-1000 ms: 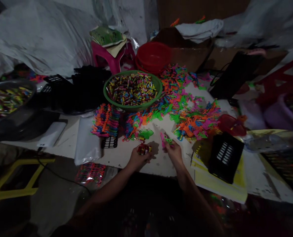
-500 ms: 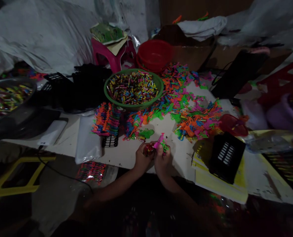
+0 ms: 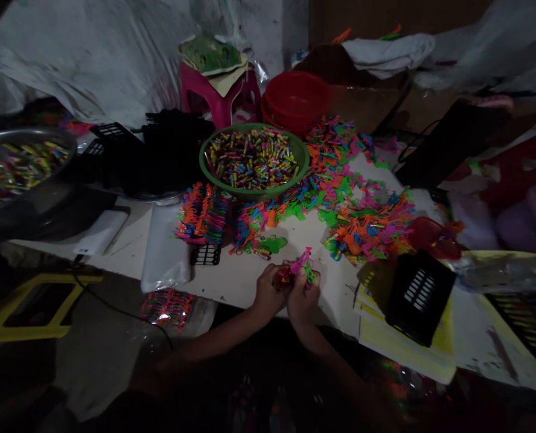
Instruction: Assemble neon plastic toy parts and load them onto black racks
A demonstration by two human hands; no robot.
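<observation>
Close together over the table's front edge, both my hands are closed on small things. My left hand (image 3: 269, 291) is wrapped round several shiny red wrapped pieces (image 3: 283, 277). My right hand (image 3: 302, 299) pinches pink and green plastic pieces (image 3: 304, 262), the pink one sticking up above the fingers. Just beyond the hands lies a green plastic piece (image 3: 275, 243). A green basin (image 3: 255, 193) full of small wrapped pieces stands behind it. Loose coloured plastic pieces (image 3: 362, 225) are heaped to the right of the basin.
On the left are a stack of coloured pieces (image 3: 203, 213), clear plastic bags (image 3: 165, 252), a white power bank (image 3: 100, 233) and a metal basin (image 3: 33, 195). A black tray (image 3: 418, 300) lies on yellow sheets at the right. Red basins (image 3: 297, 99) stand at the back.
The whole view has shifted, so most things appear slightly farther right. Both my hands remain together with the same pieces in them.
</observation>
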